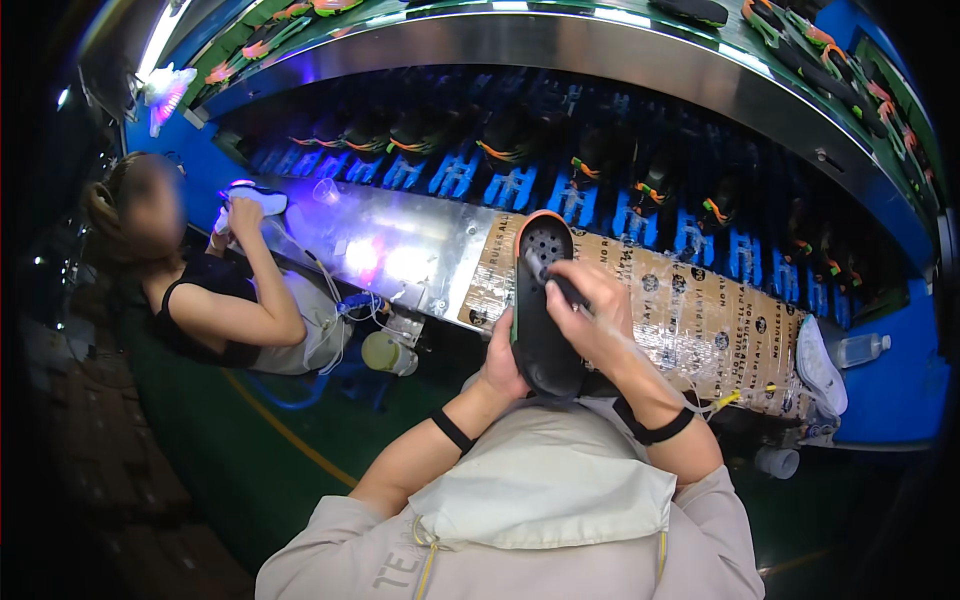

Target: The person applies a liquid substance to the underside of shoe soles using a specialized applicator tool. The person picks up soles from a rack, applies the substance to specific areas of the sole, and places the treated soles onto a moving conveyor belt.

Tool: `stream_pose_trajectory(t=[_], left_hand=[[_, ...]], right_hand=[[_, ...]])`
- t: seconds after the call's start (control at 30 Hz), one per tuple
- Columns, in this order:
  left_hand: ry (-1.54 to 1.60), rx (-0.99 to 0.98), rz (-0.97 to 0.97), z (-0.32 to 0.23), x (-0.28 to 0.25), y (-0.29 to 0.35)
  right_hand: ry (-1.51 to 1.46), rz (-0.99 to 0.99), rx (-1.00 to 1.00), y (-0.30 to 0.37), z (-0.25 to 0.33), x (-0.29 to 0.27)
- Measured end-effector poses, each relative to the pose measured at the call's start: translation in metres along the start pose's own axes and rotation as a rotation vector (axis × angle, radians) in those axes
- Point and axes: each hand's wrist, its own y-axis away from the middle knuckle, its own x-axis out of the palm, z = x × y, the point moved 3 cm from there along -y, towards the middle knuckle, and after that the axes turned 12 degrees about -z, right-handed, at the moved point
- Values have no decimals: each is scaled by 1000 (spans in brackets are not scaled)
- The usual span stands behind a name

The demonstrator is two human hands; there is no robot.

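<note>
Left hand holds black shoe — right hand over it.

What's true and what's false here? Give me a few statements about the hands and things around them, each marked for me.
1. The left hand holds the side of a black shoe-shaped piece. True.
2. The right hand rests at the person's side, away from that piece. False: its fingers are at the black shoe-shaped piece.
3. A clear bottle is beside a white shoe-like item. True.
4. Both forearms are without bands. False: each wears a black band.
5. The co-worker is on the left. True.
</note>
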Motion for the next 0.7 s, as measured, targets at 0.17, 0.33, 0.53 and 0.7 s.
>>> stream_pose_trajectory(t=[0.17,0.33,0.53,0.7], left_hand=[[-32,60,102,-10,0,-7],[203,-1,186,-9,6,-3],[-52,79,-65,-6,33,16],[113,53,159,-17,31,14]], right_hand=[[128,747,-46,13,44,-23],[19,341,-39,-15,52,-32],[-22,-108,-207,-22,39,-4],[-392,133,-115,-25,28,-5]])
